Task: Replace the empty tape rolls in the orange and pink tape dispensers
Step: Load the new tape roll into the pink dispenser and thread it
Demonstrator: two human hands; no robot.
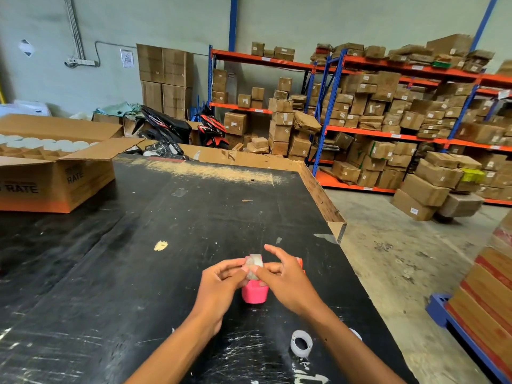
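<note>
The pink tape dispenser [254, 294] stands on the black table [138, 245] just below my hands. Both hands pinch a clear tape roll [254, 265] held above it: my left hand [221, 278] grips its left side, my right hand [285, 275] its right side. A sliver of the orange tape dispenser [300, 264] shows behind my right hand, mostly hidden. A white tape core [301, 342] lies on the table between my forearms, and the edge of another one [356, 334] peeks out past my right forearm.
An open cardboard box [55, 173] holding several white rolls sits at the table's far left. A cardboard wall [321, 192] lines the table's right and far edges. Shelves of parcels [388, 120], two scooters [171, 126] and a stacked pallet [484, 300] stand around.
</note>
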